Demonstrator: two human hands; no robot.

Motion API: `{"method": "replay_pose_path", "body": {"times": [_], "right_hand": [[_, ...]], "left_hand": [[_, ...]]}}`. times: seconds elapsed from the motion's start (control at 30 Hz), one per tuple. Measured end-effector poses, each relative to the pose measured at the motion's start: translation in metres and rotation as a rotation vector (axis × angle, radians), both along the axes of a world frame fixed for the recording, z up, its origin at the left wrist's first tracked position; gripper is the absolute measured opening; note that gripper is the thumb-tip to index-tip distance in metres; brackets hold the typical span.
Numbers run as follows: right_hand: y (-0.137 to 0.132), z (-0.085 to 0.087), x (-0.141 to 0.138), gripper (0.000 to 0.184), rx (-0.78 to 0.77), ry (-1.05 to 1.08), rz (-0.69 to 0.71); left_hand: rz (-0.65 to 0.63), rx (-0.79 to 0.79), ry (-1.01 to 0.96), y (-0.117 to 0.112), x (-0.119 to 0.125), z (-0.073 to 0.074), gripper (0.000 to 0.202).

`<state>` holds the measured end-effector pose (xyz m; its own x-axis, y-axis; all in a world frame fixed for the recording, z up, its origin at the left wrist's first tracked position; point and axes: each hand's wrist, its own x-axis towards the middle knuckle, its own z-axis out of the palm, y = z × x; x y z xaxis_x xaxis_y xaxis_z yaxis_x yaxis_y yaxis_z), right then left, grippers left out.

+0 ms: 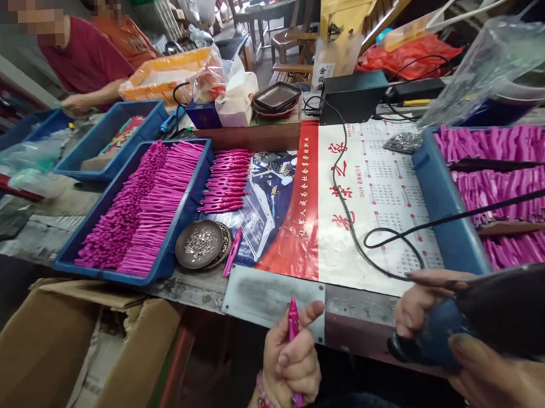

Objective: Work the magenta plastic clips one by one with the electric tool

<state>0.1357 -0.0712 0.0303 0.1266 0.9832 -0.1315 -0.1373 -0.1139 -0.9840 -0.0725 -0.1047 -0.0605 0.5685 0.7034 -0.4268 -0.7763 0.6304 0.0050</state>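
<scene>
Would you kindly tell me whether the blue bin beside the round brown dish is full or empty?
Full, or nearly so: pink pieces are packed side by side across most of the blue bin.

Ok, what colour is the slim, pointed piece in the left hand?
The slim, pointed piece is magenta pink, best in head view.

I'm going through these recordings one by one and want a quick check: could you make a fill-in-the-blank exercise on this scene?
1. The slim, pointed, glossy pink piece is in the person's ____ hand.
2. The long plastic bin full of thin pink sticks is coloured ____.
3. The red-and-white paper calendar shows the year ____.

Missing words: left; blue; 2026.
</scene>
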Motion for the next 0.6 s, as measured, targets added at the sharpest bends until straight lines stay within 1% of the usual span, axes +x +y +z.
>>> {"method": "replay_pose_path", "body": {"times": [0.13, 0.23, 0.3, 0.37, 0.43, 0.53, 0.6], "right_hand": [[-0.001, 0.005, -0.004, 0.046, 0.006, 0.022, 0.004], [-0.001, 0.004, -0.003, 0.045, 0.02, 0.046, 0.038], [-0.002, 0.003, -0.003, 0.045, 0.031, 0.047, 0.064], [-0.003, 0.001, -0.003, 0.046, 0.028, 0.035, 0.085], [-0.005, 0.0, -0.005, 0.047, 0.0, 0.02, 0.083], [-0.008, -0.002, -0.008, 0.047, -0.056, 0.019, 0.09], [-0.006, -0.006, -0.008, 0.047, -0.089, 0.037, 0.13]], "left_hand": [[0.039, 0.05, -0.097, 0.002, 0.001, -0.001, 0.029], [0.036, 0.116, -0.191, 0.003, 0.003, -0.001, 0.027], [0.021, 0.169, -0.184, 0.003, 0.005, 0.001, 0.025], [0.017, 0.21, -0.071, 0.002, 0.009, 0.004, 0.024], [0.029, 0.246, 0.114, 0.002, 0.013, 0.009, 0.025], [0.038, 0.324, 0.454, 0.003, 0.019, 0.018, 0.028], [0.018, 0.398, 0.747, 0.002, 0.021, 0.025, 0.028]]}}
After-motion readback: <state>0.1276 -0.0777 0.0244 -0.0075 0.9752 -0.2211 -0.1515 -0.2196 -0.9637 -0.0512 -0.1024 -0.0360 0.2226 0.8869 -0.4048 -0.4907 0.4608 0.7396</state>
